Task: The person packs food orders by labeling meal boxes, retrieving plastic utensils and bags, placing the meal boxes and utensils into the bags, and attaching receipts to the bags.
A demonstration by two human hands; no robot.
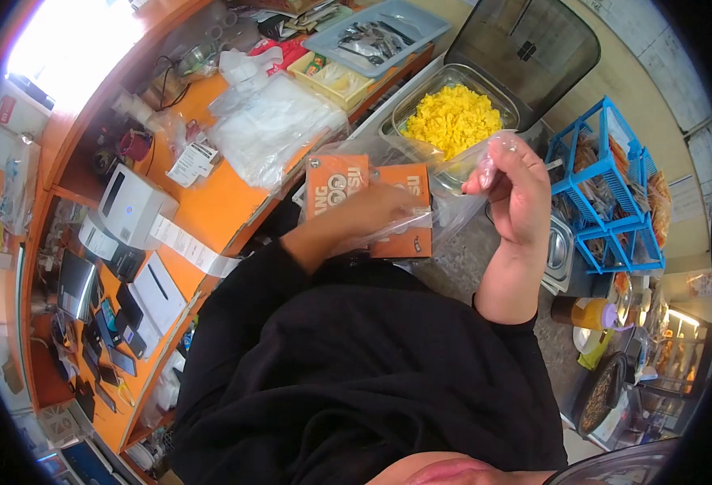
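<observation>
Two orange cardboard boxes with pale printed lettering are side by side in front of me, a left box [336, 179] and a right box [402, 244]. A clear plastic bag [455, 212] spreads around them and up to the right. My left hand [376, 208] lies across the boxes, its fingers over the right one; film and blur hide whether they grip. Raised to the right of the boxes, my right hand [511, 174] is closed, pinching the bag's edge between thumb and fingers.
Behind the bag is a container of yellow food [453, 117] with a dark lid [526, 48] raised. Blue baskets [606, 190] hold packets on the right. The orange counter [202, 105] on the left carries plastic bags [271, 125], a white printer [136, 206] and several phones.
</observation>
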